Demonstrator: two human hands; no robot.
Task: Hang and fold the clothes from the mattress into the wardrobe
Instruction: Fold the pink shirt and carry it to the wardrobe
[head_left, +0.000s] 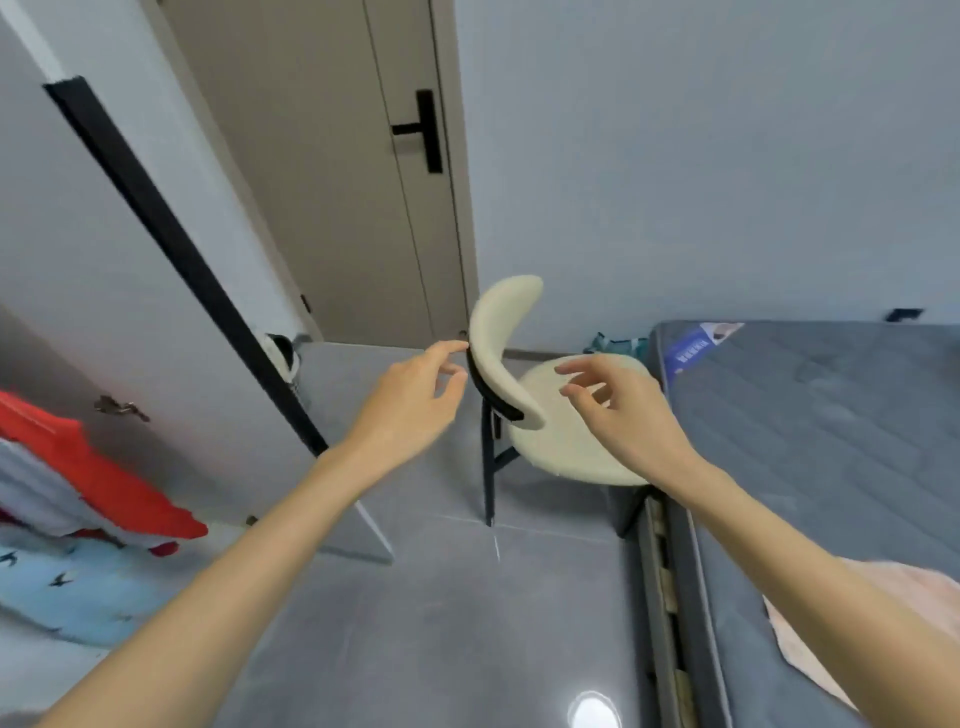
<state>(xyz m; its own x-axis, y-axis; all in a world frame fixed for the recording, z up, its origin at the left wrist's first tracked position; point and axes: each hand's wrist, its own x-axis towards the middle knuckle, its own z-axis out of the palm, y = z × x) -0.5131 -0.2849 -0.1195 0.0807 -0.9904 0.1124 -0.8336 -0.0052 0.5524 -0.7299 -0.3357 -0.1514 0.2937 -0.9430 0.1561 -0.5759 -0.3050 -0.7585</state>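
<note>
A cream chair (561, 415) stands in the gap between the open wardrobe door (171, 244) and the mattress (831, 441), blocking the way ahead. The grey floor (441, 623) nearer the camera lies bare and passable.

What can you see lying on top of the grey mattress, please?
A pale pink garment lies on the mattress at the near right edge, partly covered by the right forearm. A blue label sits at the far corner.

The pink garment (852, 613) (on the mattress (831, 415)) is partly hidden by the right forearm.
</note>
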